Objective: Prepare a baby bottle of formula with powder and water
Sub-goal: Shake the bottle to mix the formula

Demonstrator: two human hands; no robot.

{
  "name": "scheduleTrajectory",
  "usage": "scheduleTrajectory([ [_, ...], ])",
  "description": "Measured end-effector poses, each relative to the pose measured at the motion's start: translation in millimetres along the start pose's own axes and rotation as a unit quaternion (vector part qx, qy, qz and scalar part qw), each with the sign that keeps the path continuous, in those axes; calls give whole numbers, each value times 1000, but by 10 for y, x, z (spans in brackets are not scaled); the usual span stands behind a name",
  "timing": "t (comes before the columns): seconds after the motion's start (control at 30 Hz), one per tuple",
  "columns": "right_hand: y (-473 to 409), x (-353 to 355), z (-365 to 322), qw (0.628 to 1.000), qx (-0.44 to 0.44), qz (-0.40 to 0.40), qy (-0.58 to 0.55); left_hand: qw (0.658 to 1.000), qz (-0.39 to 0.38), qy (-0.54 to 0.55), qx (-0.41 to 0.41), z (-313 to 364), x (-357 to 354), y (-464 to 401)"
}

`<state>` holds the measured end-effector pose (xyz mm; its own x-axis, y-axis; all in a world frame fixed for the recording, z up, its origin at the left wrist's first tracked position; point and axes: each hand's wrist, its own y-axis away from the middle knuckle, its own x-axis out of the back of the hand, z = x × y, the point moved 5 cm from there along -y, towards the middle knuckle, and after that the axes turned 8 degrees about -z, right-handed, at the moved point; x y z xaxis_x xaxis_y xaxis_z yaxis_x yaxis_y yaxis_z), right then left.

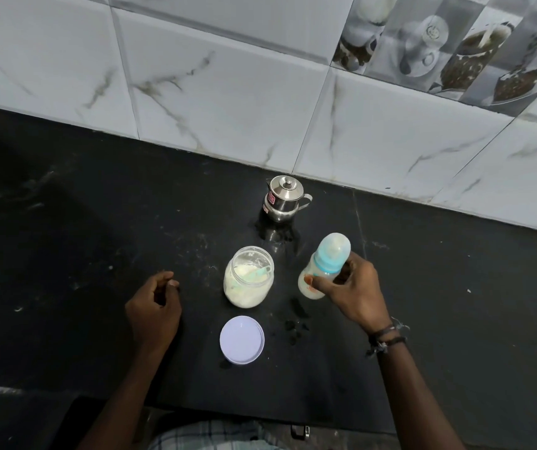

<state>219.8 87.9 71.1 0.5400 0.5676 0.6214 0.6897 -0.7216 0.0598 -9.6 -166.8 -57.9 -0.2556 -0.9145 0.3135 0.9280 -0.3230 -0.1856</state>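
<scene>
Head-camera view: the baby bottle (320, 267), capped and filled with pale milky liquid, is seen slightly right of centre on the black desk (82, 206), gripped around its lower body by the right hand (351, 293), thumb in front and fingers behind. Whether its base is resting on the desk or lifted just clear cannot be told from above. The left hand (153, 306) is held loosely curled at 9 o'clock from the open powder jar (249, 276), grasping nothing. The jar's lid (242, 340) lies at 6 o'clock from the jar; a steel pot (282, 199) stands at 12 o'clock. The bottle is judged light but top-heavy, its plastic smooth and possibly wet, so a hold around the waist below the blue collar (325, 261) is advised.
</scene>
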Motion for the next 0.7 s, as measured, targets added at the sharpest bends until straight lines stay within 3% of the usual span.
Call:
scheduleTrajectory([
  [0.7,-1326,-337,186,998,-16,14,-53,1000,-4,-21,0,29,12,-39],
])
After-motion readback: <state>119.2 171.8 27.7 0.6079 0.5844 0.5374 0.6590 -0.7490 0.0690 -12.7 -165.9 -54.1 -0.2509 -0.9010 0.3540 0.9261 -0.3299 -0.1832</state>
